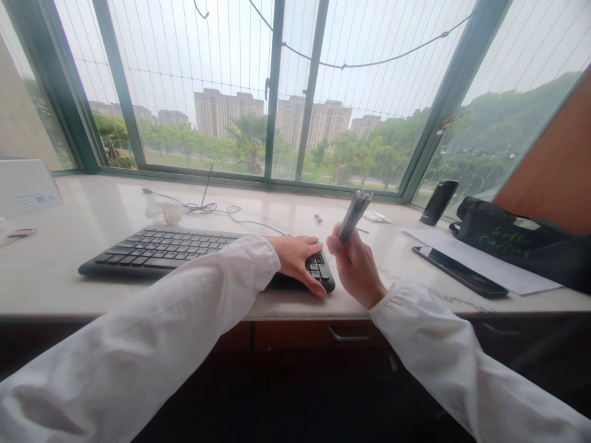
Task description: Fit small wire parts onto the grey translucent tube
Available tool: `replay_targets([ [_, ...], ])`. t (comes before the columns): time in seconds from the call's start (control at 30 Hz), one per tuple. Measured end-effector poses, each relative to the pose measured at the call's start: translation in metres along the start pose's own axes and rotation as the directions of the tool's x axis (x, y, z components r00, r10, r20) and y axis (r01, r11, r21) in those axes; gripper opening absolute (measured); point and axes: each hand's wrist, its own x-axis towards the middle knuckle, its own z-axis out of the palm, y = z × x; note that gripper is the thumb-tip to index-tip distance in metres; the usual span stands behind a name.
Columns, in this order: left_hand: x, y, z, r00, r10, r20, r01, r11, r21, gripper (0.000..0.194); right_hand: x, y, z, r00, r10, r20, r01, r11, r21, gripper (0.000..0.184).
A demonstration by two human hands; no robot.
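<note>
A black keyboard (161,249) lies on the pale marble sill desk (69,215). My left hand (298,261) rests flat on the keyboard's right end, fingers stretched over the number keys and thumb at the front edge. Just to its right, my right hand (355,267) is raised off the desk, fingers wrapped round a bundle of grey pen-like sticks (353,215) that points up and slightly right. Both arms are in white sleeves.
A black phone (459,271) lies on white paper (489,264) at the right, beside a black bag (521,246) and a dark cylinder (438,202). Cables and a small white object (170,212) sit behind the keyboard. A white box (25,184) stands far left. Drawers lie below.
</note>
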Motion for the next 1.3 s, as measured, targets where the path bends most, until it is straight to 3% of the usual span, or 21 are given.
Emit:
replay_targets([
  [0.2,-0.001,0.002,-0.001,0.999,-0.024,0.021,0.024,1.0,0.01,0.124,0.004,0.002,0.003,0.989,0.15,0.011,-0.15,0.974,0.167,0.027],
  [0.37,-0.001,0.0,-0.002,0.999,0.035,0.007,-0.034,0.999,-0.028,0.105,0.002,0.002,0.003,0.98,0.168,0.106,-0.195,0.919,0.344,0.033],
  [0.5,-0.001,-0.003,-0.002,0.996,0.091,-0.012,-0.091,0.994,-0.068,0.089,0.002,0.003,0.005,0.973,0.156,0.168,-0.205,0.923,0.326,0.036],
  [0.6,0.0,-0.005,-0.002,0.993,0.114,-0.022,-0.116,0.99,-0.086,0.085,0.005,0.005,0.007,0.964,0.212,0.163,-0.257,0.906,0.337,0.04],
  [0.77,0.0,-0.006,-0.001,0.992,0.124,-0.019,-0.125,0.988,-0.096,0.086,0.013,0.008,0.009,0.883,0.393,0.258,-0.468,0.777,0.42,0.046],
  [1.03,0.001,-0.005,-0.002,0.998,0.067,0.003,-0.067,0.996,-0.067,0.104,0.023,0.016,0.013,0.757,0.503,0.417,-0.654,0.568,0.5,0.042],
  [1.3,0.001,-0.005,0.0,0.997,0.076,-0.012,-0.077,0.994,-0.083,0.092,0.018,0.012,0.01,0.783,0.496,0.376,-0.622,0.613,0.488,0.035],
])
